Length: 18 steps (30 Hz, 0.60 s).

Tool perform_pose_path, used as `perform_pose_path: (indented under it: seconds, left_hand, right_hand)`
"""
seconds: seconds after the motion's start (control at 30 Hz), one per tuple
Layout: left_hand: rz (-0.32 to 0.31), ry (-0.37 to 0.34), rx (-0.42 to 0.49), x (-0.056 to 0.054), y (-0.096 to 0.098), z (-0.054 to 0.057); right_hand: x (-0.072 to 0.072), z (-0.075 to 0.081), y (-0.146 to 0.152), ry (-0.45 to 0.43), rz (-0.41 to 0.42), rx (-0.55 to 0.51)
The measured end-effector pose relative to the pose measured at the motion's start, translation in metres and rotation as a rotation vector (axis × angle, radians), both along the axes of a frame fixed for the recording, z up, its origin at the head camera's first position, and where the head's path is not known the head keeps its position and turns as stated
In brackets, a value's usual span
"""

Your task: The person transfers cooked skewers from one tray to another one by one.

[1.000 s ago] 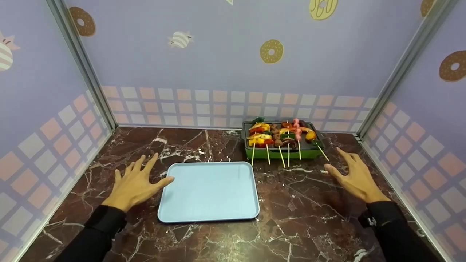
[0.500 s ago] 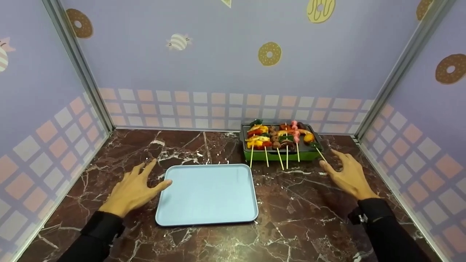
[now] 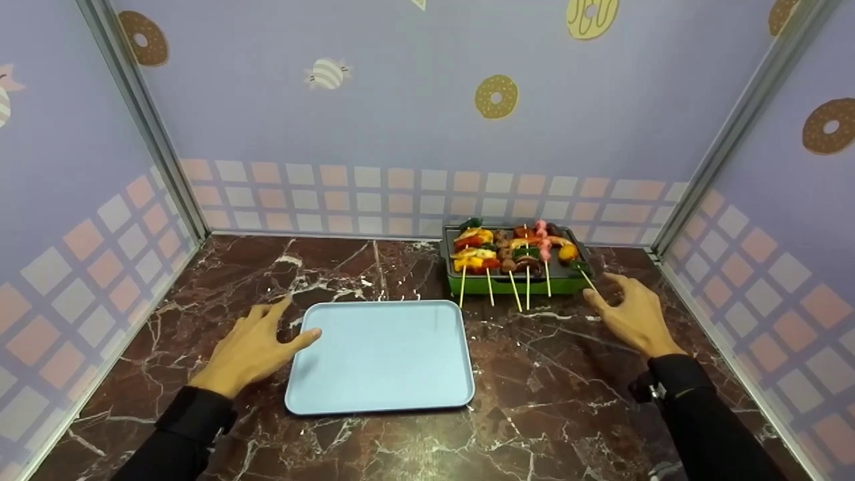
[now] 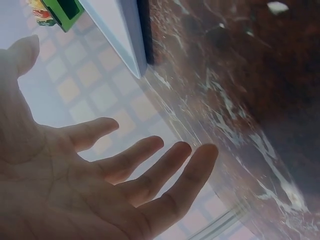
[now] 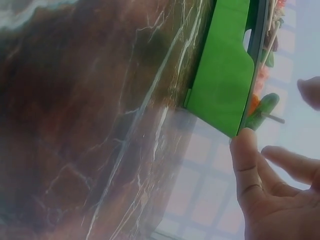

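My right hand (image 3: 634, 317) reaches near the front right of a green grill (image 3: 507, 286), holding nothing. In the right wrist view, the stick end (image 5: 274, 118) of the rightmost skewer points into the gap between thumb and fingers. That skewer carries a yellow piece (image 3: 568, 252) and a green piece, and its stick slants out over the grill's front right corner. At the left edge of a light blue tray (image 3: 381, 357), my left hand (image 3: 250, 347) hovers with spread fingers. Its thumb overlaps the tray's edge in the head view, and its palm is bare in the left wrist view.
Several more skewers, including a pink one (image 3: 544, 250) and a meatball one (image 3: 507, 264), lie across the grill plate with sticks pointing forward. Brown marble table (image 3: 568, 401) spreads around the tray. Patterned panels (image 3: 401, 100) enclose the back and both sides.
My right hand has moved left, closer to the rightmost skewer's stick. My left hand has shifted only slightly beside the tray, its fingers a little more bent. Grill, skewers and tray lie as before.
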<state>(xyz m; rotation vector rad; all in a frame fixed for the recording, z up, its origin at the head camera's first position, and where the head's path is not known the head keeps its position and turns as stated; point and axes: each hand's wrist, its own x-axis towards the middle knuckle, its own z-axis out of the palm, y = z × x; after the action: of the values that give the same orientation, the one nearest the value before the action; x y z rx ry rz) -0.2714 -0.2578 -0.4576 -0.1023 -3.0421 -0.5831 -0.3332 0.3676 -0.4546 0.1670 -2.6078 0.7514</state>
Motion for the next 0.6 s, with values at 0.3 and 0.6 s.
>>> perform_pose_path:
  seconds: [0.3,0.6]
  left_hand:
    - [0.013,0.012,-0.009,0.0007,0.0055,-0.0008]
    - [0.013,0.017,-0.004,0.0022,0.0086,-0.0027]
  right_hand:
    - [-0.0033,0.0010,-0.0045,-0.016,-0.026,0.007]
    - [-0.0063,0.0061,-0.0098,-0.027,-0.035,-0.011]
